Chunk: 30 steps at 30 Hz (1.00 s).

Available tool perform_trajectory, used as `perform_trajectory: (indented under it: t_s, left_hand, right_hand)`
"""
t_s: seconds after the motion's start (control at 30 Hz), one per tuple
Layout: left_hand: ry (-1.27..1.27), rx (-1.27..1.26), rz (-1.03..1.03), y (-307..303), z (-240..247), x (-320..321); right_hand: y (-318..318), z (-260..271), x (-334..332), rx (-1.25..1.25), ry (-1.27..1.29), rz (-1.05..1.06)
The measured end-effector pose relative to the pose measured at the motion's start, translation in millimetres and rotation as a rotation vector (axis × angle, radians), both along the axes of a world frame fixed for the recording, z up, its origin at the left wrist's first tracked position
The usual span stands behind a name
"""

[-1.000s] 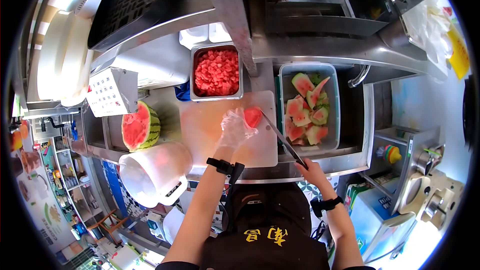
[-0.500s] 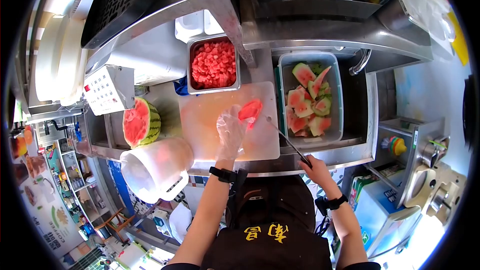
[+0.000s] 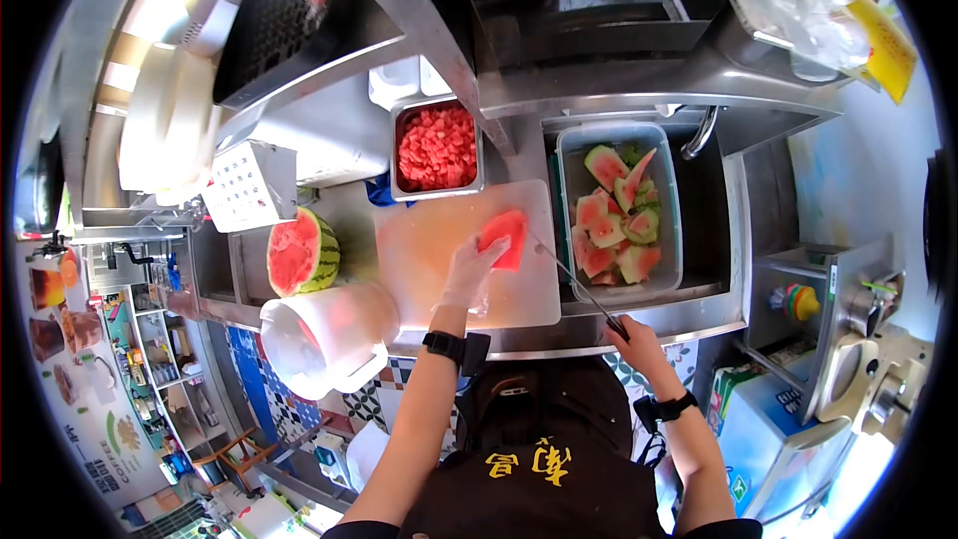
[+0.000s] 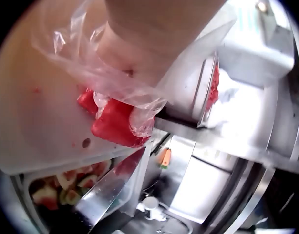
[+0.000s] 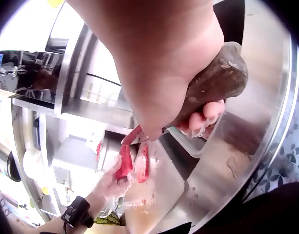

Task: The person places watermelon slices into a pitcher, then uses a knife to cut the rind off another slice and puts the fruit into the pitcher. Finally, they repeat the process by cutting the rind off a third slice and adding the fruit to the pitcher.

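Observation:
My left hand, in a clear plastic glove, grips a peeled piece of red watermelon over the white cutting board. The left wrist view shows its gloved fingers around the red flesh. A second red slice lies beside the held piece in the right wrist view. My right hand holds a knife by its dark handle. The knife blade points toward the watermelon from the right, its tip close to the flesh.
Behind the board stands a metal pan of diced watermelon. A clear tub of rinds sits in the sink at right. At left are a cut watermelon half and a translucent pitcher. A metal shelf post rises behind the board.
The left fingers have shifted on the watermelon, and more of its red surface shows. The knife tip has drawn back slightly to the right of the piece. The head view has shifted a little.

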State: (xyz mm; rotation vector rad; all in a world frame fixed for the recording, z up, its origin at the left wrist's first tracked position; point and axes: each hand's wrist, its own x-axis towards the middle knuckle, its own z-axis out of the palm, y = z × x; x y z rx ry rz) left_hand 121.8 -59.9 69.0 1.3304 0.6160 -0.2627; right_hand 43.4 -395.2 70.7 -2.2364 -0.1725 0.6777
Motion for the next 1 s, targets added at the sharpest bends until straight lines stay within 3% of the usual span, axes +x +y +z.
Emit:
perform_trajectory:
  t_s: [0.1,0.2,0.3,0.5,0.6,0.77,0.9,0.93,1.0]
  left_hand:
    - [-0.022,-0.104,0.067,-3,37,-1]
    - [-0.052,0.032,0.023,-13,83,0]
    - [-0.176,0.308,-0.085,-14,91,-2]
    - [-0.273,0.197,0.005,-52,134,-5]
    - [-0.333,0.372,-0.048,-66,148,-1]
    - [-0.259,0.0,-0.019,-90,159,11]
    - [-0.223,-0.231,-0.078,-93,146,25]
    - [-0.215,-0.257,-0.093,-95,147,27]
    - [-0.195,-0.307,-0.121,-102,152,33]
  right_hand:
    - [-11,27,6,-0.057,-0.14,0.021]
    - [-24,59,14,-0.115,-0.322,0.032]
    - [-42,78,20,-0.181,-0.43,0.053]
    - [-72,99,28,-0.21,-0.576,0.082]
    - [-82,103,28,-0.184,-0.594,0.052]
    - [-89,101,21,0.037,-0.566,-0.08]
    - [-91,100,7,0.267,-0.094,-0.359]
    - [-92,108,7,0.217,-0.007,-0.395]
    - [-97,106,1,0.188,-0.099,-0.366]
